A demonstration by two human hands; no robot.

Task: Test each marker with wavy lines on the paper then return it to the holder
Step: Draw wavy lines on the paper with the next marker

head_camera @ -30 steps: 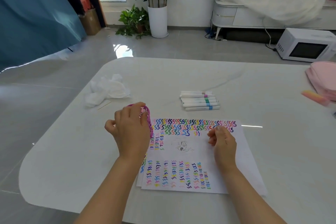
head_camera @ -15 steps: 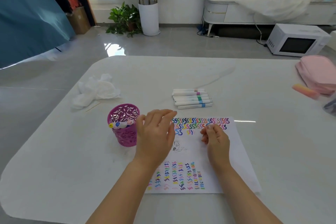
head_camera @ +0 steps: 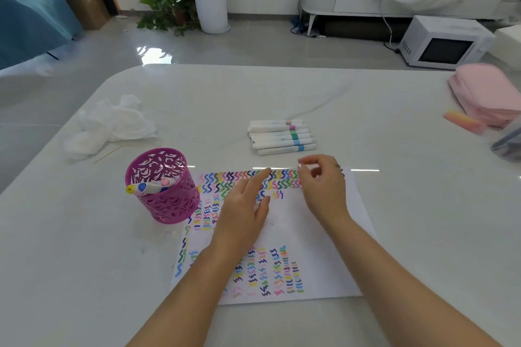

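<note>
A white paper covered with coloured wavy lines lies on the table in front of me. A magenta cut-out holder stands just left of it with a few markers inside. Several white markers lie in a row beyond the paper. My left hand rests flat on the paper, fingers apart, holding nothing. Over the paper's top edge hovers my right hand, its fingers loosely curled and nothing visible in them.
Crumpled white tissue and a thin stick lie at the far left of the white table. A pink pouch and a pink-orange eraser sit at the right edge. A microwave and potted plants stand on the floor beyond.
My left hand has let go of the holder and moved right onto the paper, leaving the holder standing at the paper's left. My right hand has lifted toward the paper's top edge.
</note>
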